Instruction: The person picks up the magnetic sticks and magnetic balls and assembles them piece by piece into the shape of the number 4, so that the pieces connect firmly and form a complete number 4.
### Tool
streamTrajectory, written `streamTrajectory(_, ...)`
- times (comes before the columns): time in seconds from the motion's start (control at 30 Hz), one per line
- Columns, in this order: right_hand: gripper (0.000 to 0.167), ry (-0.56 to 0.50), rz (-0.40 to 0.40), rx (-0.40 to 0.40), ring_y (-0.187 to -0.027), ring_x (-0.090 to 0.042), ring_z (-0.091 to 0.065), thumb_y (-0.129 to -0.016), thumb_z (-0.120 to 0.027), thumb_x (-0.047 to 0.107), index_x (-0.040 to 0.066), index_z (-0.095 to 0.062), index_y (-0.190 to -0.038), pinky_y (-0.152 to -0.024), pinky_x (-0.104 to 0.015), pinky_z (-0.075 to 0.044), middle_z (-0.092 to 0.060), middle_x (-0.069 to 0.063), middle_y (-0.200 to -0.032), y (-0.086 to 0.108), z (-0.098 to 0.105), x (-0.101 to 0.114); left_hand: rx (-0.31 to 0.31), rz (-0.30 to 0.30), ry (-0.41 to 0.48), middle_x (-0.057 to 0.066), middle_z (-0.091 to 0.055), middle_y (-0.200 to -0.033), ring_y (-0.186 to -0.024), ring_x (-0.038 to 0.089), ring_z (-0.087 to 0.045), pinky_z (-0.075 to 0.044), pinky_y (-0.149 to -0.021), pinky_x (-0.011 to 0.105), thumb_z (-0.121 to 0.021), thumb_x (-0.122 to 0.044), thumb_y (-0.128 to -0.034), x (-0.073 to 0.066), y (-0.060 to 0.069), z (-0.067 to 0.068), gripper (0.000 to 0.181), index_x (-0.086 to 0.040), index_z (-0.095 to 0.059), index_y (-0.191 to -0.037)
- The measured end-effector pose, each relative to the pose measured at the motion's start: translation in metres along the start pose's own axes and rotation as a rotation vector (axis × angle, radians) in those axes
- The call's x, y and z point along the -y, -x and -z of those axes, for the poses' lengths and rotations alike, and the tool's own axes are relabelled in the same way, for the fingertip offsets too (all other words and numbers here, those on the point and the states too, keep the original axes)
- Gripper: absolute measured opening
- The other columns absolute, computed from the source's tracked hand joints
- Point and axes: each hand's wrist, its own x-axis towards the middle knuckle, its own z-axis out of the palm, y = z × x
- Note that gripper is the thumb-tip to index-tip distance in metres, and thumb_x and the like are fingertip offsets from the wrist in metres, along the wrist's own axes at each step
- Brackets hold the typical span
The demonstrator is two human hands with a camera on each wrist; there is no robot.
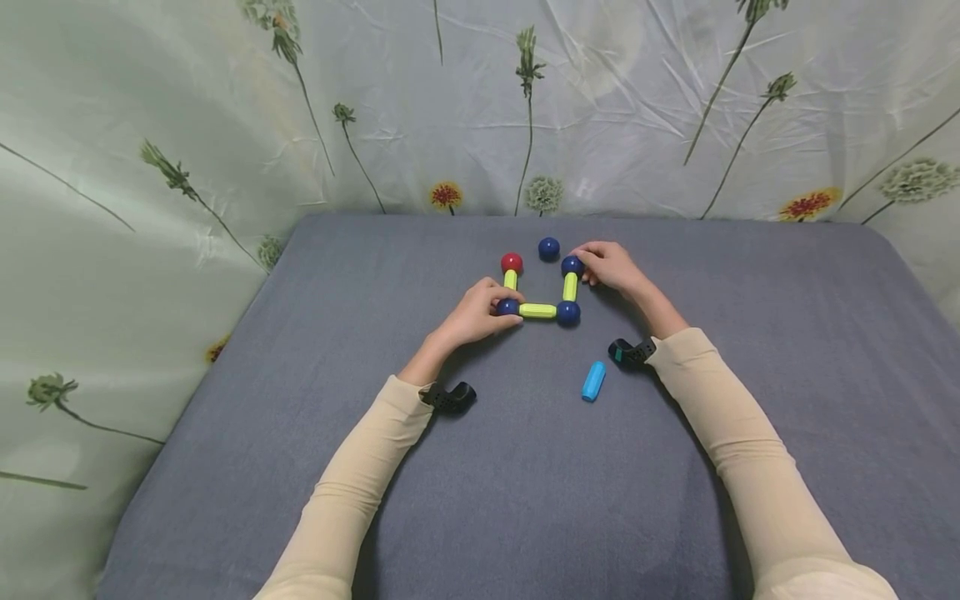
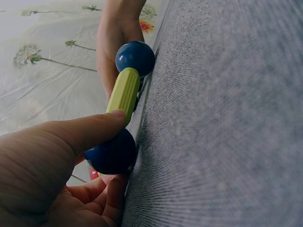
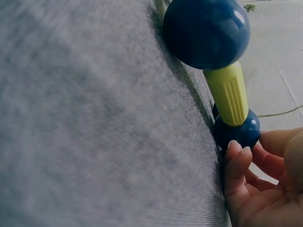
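Observation:
Three yellow-green rods form a U open toward the far side, with blue balls at the two near corners. The left hand [image 1: 480, 312] [image 2: 52, 161] grips the near-left blue ball [image 1: 507, 308] [image 2: 112, 152], its thumb touching the front rod [image 1: 537, 311] [image 2: 124, 94]. A red ball [image 1: 512, 263] tops the left rod [image 1: 511, 280]. The right hand [image 1: 611, 268] [image 3: 265, 179] pinches the blue ball [image 1: 572, 266] [image 3: 237, 130] at the far end of the right rod [image 1: 570, 287] [image 3: 229, 92]. Near-right sits another blue ball [image 1: 568, 313] [image 2: 135, 58] [image 3: 207, 33], untouched.
A loose blue ball [image 1: 549, 248] lies on the grey surface [image 1: 525, 500] beyond the U. Nearer the person is a light-blue rod [image 1: 593, 381], left of the right wrist's black band [image 1: 632, 352]. A flowered curtain [image 1: 450, 108] hangs behind the far edge.

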Motion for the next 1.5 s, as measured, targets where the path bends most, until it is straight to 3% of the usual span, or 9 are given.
streamTrajectory(0.37, 0.039, -0.102, 0.000, -0.017, -0.063, -0.001, -0.054, -0.100, -0.039, 0.018, -0.007, -0.052, -0.128, -0.060, -0.016, -0.047, -0.062, -0.004, -0.088, 0.005, -0.003, 0.000, -0.010, -0.019, -0.003, 0.013, -0.052, -0.106, -0.098, 0.022, -0.049, -0.047, -0.086, 0.035, -0.068, -0.022, -0.0855, 0.001, 0.000, -0.001, 0.032, -0.011, -0.065, -0.116)
streamTrajectory(0.8, 0.038, -0.093, 0.027, -0.019, -0.065, -0.001, -0.055, -0.100, -0.041, 0.017, -0.007, -0.053, -0.128, -0.063, -0.016, -0.048, -0.064, -0.004, -0.087, 0.007, -0.003, 0.000, -0.015, -0.018, 0.023, 0.012, -0.050, -0.103, -0.093, 0.020, -0.048, -0.046, -0.083, 0.031, -0.069, -0.021, -0.0847, 0.001, -0.001, 0.000, 0.032, -0.011, -0.065, -0.115)
streamTrajectory(1.2, 0.039, -0.094, 0.046, -0.032, -0.066, 0.003, -0.055, -0.100, -0.041, 0.017, -0.006, -0.050, -0.130, -0.065, -0.015, -0.048, -0.059, -0.026, -0.112, 0.010, -0.005, -0.003, -0.015, -0.016, 0.015, 0.011, -0.049, -0.102, -0.092, 0.020, -0.047, -0.042, -0.079, 0.028, -0.069, -0.022, -0.0847, 0.001, -0.001, -0.002, 0.032, -0.012, -0.066, -0.115)
streamTrajectory(1.33, 0.040, -0.136, 0.045, -0.029, -0.068, 0.002, -0.055, -0.100, -0.041, 0.017, -0.008, -0.046, -0.130, -0.066, -0.014, -0.049, -0.055, -0.026, -0.115, 0.015, -0.003, -0.003, -0.017, -0.015, 0.013, 0.012, -0.049, -0.102, -0.092, 0.020, -0.047, -0.044, -0.081, 0.029, -0.069, -0.022, -0.0849, 0.002, -0.001, -0.002, 0.032, -0.012, -0.066, -0.115)
streamTrajectory(1.5, 0.039, -0.167, 0.018, -0.033, -0.069, 0.002, -0.056, -0.100, -0.040, 0.017, -0.011, -0.044, -0.127, -0.067, -0.014, -0.049, -0.054, -0.019, -0.107, 0.024, -0.001, -0.004, -0.020, -0.026, 0.005, 0.012, -0.050, -0.102, -0.092, 0.021, -0.047, -0.043, -0.080, 0.029, -0.069, -0.022, -0.0849, 0.004, -0.002, -0.002, 0.032, -0.012, -0.066, -0.115)
